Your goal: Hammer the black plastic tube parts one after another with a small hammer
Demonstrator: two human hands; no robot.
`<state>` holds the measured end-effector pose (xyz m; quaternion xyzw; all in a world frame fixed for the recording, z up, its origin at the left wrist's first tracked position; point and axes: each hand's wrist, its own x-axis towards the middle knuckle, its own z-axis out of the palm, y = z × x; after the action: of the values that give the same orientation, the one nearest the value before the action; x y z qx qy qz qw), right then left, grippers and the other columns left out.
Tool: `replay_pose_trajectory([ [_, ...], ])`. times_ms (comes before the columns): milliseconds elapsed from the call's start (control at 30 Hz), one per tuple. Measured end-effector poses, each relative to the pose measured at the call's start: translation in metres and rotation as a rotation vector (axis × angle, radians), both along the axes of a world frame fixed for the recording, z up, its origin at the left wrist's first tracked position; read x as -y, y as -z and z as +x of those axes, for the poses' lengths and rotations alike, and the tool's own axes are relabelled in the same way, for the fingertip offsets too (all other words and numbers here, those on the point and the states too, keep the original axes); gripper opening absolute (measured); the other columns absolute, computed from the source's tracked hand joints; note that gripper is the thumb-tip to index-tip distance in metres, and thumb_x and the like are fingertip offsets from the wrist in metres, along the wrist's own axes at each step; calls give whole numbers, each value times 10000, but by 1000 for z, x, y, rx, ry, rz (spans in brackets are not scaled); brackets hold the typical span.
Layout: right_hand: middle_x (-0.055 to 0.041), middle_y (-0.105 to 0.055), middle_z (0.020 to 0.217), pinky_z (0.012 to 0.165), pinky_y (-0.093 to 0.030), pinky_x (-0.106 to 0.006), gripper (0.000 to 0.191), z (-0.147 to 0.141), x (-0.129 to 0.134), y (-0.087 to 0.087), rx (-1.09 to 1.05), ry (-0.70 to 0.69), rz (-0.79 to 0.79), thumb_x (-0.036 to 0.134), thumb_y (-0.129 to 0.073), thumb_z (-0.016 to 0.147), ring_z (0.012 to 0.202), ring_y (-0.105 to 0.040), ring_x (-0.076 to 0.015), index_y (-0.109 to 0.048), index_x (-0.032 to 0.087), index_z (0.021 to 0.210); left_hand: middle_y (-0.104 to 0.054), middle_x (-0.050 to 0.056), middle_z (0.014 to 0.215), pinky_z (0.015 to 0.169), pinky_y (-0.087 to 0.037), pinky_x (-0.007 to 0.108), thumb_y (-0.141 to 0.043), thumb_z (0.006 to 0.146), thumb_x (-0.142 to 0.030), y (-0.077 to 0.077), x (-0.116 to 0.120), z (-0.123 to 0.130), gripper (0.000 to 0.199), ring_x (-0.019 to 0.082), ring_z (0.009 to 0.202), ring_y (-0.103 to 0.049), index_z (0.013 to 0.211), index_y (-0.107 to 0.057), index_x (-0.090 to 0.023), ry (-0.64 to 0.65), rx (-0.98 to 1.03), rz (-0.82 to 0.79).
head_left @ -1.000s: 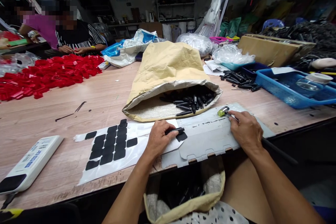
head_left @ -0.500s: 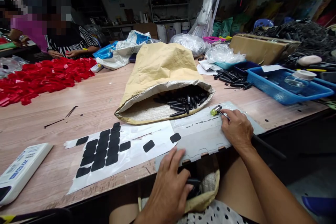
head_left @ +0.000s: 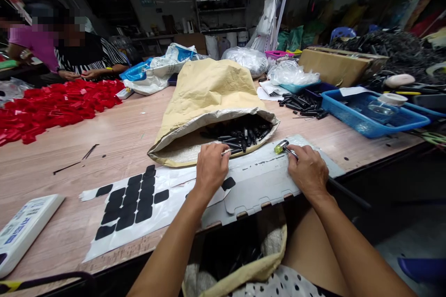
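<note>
My left hand [head_left: 211, 168] is at the mouth of a tan paper sack [head_left: 212, 86], its fingers closed on the end of a slim black part. More black tube-like parts [head_left: 248, 135] lie inside that opening. My right hand [head_left: 308, 172] grips the metal shaft of a tool with a clear yellow-green head [head_left: 280, 146], resting over a grey board [head_left: 254, 190]. Left of the board lies a white sheet [head_left: 162, 213] bearing black rounded-square stickers [head_left: 129, 206]. My left forearm covers part of the sheet.
An open sack [head_left: 280, 246] is on the lap below the table edge. A white box [head_left: 29, 227] lies at left, with red pieces [head_left: 66, 104] behind it. A blue tray [head_left: 365, 118] holds a jar at right. Two people sit at the far left.
My left hand has moved up from over the lap sack to the mouth of the tan sack and closed at the black parts. My right hand keeps its hold on the tool.
</note>
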<state>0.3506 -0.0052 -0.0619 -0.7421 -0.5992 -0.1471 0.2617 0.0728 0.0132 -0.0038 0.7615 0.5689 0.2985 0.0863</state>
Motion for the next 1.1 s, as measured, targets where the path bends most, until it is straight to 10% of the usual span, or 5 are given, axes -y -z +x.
replay_pose_trajectory([
  [200,-68,-658,975,726,-299,-341,274,-1,1,-2,4,-2,-4,270,-538,946,865,-519,-219,-716,243,1152,-654,88,1056,916,-424,401,-710,885,-286,15,-47,8,141,304,1069,-501,1003,-731,-213,59,-146,-196],
  [433,-63,-659,975,731,-308,-344,273,0,0,0,6,-1,6,283,-533,945,873,-526,-223,-719,250,1142,-681,27,974,842,-409,366,-693,910,-287,-1,-1,-30,95,248,976,-521,991,-691,-237,98,37,-109],
  [833,-70,-673,980,732,-370,-358,276,6,0,0,-30,-20,-15,293,-532,943,882,-565,-242,-730,254,1131,-669,31,932,858,-422,373,-747,849,-249,41,24,-41,150,232,946,-536,993,-712,-222,151,173,-130],
  [1100,-70,-713,1044,877,-504,-349,280,-59,28,-36,-427,-462,142,273,-531,971,967,-658,-214,-698,217,1189,-662,13,886,810,-431,333,-779,753,-161,39,22,-43,159,222,936,-553,878,-707,-227,110,274,-192],
])
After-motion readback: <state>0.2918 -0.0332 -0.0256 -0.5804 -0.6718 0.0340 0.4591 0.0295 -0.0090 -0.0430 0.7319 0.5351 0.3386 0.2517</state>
